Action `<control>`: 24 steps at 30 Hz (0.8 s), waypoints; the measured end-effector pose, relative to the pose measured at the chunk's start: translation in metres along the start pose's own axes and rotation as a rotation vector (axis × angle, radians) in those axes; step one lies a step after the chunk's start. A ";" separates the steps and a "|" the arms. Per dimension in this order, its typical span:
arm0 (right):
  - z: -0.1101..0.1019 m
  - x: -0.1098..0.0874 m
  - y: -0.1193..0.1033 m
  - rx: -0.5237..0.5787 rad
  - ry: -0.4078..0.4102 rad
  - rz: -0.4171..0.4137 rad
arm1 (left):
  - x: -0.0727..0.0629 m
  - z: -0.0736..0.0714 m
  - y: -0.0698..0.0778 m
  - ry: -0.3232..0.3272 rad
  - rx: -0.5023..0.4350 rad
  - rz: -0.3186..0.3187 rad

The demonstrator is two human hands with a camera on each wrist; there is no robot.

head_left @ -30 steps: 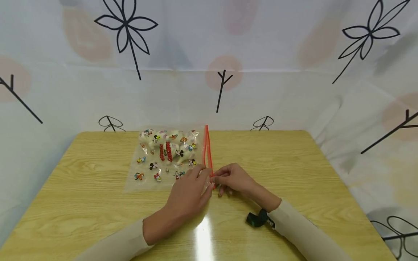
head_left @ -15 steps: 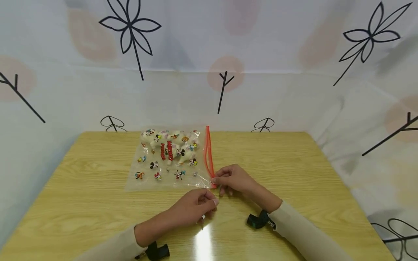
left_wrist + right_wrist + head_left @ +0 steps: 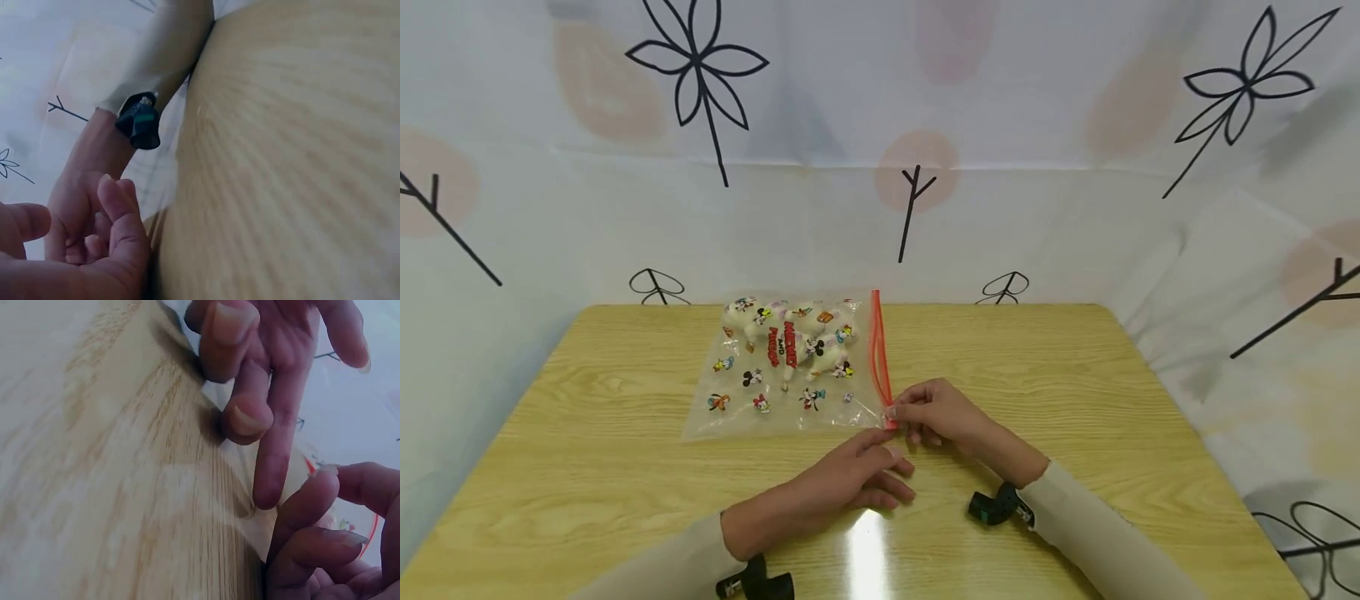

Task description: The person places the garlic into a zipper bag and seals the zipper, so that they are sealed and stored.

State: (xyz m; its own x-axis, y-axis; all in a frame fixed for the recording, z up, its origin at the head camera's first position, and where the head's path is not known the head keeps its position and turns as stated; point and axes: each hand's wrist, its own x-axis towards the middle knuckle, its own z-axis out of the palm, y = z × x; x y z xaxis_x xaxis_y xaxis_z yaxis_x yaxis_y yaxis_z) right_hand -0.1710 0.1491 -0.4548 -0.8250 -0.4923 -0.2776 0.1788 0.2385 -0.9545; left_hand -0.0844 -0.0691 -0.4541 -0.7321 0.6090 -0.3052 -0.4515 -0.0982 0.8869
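A clear zip bag point(image 3: 786, 412) with cartoon prints lies flat on the table, its red zip strip point(image 3: 877, 354) running along the right edge. Whitish, rounded things point(image 3: 827, 362) show through the plastic; their kind is unclear. My right hand point(image 3: 942, 412) pinches the strip's near end between thumb and index finger. Just below that corner, my left hand point(image 3: 853, 475) has its fingers loosely stretched out and holds nothing. Whether its index fingertip touches the corner is unclear. The right wrist view shows the left hand's extended fingers point(image 3: 272, 469) beside the curled right hand point(image 3: 334, 544).
The wooden table point(image 3: 1037, 358) ends at a patterned cloth backdrop point(image 3: 820, 225) behind and at the sides. A black wrist device point(image 3: 994, 505) sits at the right cuff, another black device point(image 3: 760, 579) at the left one.
My left hand has left the bag's corner by the zip, drawn back toward me, then stretched its fingers toward the corner again. My right hand keeps its pinch in place.
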 end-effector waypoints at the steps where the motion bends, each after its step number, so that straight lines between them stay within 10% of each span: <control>1: 0.000 0.000 0.000 -0.007 -0.002 -0.002 | 0.000 0.001 -0.001 -0.005 -0.031 -0.004; 14: -0.001 0.001 0.001 -0.036 -0.026 -0.061 | 0.023 0.002 -0.004 0.236 -0.061 0.122; 24: 0.001 0.001 0.000 -0.078 -0.043 -0.067 | 0.030 -0.008 -0.001 0.258 0.053 0.171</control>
State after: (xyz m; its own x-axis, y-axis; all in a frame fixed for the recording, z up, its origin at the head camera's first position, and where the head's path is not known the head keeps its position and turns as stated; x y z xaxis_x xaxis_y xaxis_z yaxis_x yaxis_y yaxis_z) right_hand -0.1713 0.1481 -0.4546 -0.8098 -0.5444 -0.2189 0.0803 0.2668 -0.9604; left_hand -0.1102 -0.0567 -0.4667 -0.9037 0.3664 -0.2216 -0.2879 -0.1367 0.9479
